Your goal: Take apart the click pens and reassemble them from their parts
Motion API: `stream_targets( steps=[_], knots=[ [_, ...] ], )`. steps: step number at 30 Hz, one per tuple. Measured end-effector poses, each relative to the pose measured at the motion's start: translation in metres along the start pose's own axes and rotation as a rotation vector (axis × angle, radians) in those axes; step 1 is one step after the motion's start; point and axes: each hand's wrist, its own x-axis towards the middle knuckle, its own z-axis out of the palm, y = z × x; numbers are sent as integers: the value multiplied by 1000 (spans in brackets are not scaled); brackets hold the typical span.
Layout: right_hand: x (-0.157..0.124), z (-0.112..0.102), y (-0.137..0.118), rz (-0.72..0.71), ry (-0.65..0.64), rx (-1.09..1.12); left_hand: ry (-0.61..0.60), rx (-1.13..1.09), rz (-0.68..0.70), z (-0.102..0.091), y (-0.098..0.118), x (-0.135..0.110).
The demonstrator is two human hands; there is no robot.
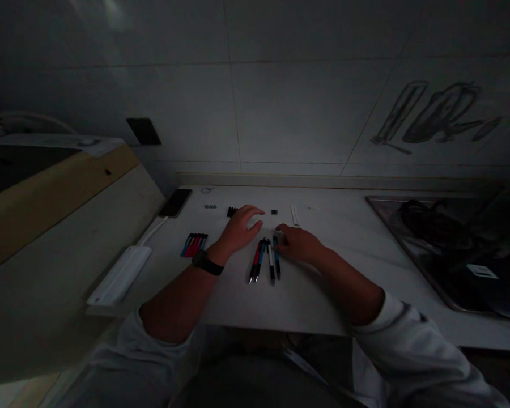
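Several pens (265,260) lie side by side on the white counter (331,294) in front of me, red, blue, white and dark ones. My left hand (239,228) hovers just beyond their tips, fingers stretched out and spread, a dark watch (207,263) on the wrist. My right hand (296,243) rests on the counter at the right of the row, fingers curled, touching the rightmost dark pen (276,258). A second group of red and blue pens (194,245) lies to the left.
A dark phone (175,202) and a white power strip (121,274) lie at the left edge. Small dark parts (232,211) and white sticks (294,215) sit near the tiled wall. A steel sink (454,249) with dark items is on the right.
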Motion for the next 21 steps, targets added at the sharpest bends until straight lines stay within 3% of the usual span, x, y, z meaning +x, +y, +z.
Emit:
stream_targets(
  steps=[5, 15, 21],
  knots=[
    [-5, 6, -8, 63, 69, -83, -151, 2, -1, 11, -16, -12],
    [-7, 9, -12, 138, 101, -161, -186, 64, 75, 4, -6, -12],
    [0, 6, -6, -73, 181, 65, -229, 71, 156, 2, -7, -12]
  ],
)
